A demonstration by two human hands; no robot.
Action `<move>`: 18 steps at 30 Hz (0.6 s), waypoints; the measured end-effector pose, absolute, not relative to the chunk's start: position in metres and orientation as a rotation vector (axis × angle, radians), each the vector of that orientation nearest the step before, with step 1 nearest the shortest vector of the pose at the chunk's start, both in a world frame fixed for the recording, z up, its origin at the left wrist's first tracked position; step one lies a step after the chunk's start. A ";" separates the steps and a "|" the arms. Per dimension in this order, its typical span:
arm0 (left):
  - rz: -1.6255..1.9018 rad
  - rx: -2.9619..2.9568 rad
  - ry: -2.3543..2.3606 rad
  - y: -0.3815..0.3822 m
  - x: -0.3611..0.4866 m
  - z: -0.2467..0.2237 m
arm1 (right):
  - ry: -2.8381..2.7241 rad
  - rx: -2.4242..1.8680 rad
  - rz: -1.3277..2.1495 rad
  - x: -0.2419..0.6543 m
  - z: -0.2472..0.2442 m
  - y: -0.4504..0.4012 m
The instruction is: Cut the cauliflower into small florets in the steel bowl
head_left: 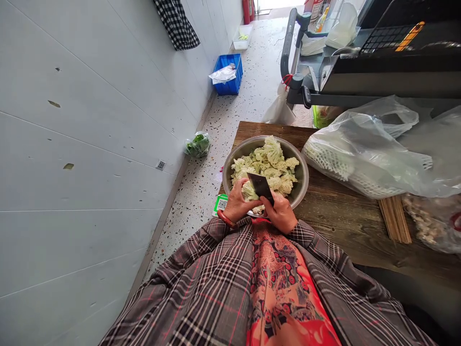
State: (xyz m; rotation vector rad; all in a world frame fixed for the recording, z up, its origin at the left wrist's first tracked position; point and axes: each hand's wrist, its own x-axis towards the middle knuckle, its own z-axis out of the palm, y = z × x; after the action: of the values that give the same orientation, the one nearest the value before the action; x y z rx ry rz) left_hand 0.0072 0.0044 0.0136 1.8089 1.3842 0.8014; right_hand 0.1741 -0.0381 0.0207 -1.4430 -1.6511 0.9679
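"Holding what, centre of frame?"

"Left hand (236,202), curled round one cauliflower piece (249,191); right hand (282,214), closed on knife (260,186)."

"Progress?"

"Bowl (304,180), same place: florets (272,166) heaped, seemingly cut; held piece apparently unfinished; total unclear."

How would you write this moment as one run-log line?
left hand: holding cauliflower piece | right hand: gripping broad-bladed knife | metal bowl: on wooden table, holding cauliflower florets

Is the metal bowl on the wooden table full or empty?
Mostly full: cauliflower florets are heaped across the metal bowl, though some bare inside shows at the right.
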 end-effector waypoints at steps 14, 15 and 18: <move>0.772 1.365 1.272 0.001 -0.005 0.022 | -1.127 -1.586 1.236 0.195 -0.005 -0.032; 0.767 1.251 1.189 0.001 -0.008 0.022 | -1.130 -1.577 1.246 0.197 -0.007 -0.031; 0.786 1.016 1.034 0.001 -0.013 0.018 | -1.300 -1.564 1.170 0.201 -0.008 -0.025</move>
State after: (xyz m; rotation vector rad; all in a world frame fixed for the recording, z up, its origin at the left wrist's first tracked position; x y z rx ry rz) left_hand -0.0128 0.0010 0.0183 1.0160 1.0342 0.7861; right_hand 0.2012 -0.0249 -0.0075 -1.5639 -1.3004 1.1697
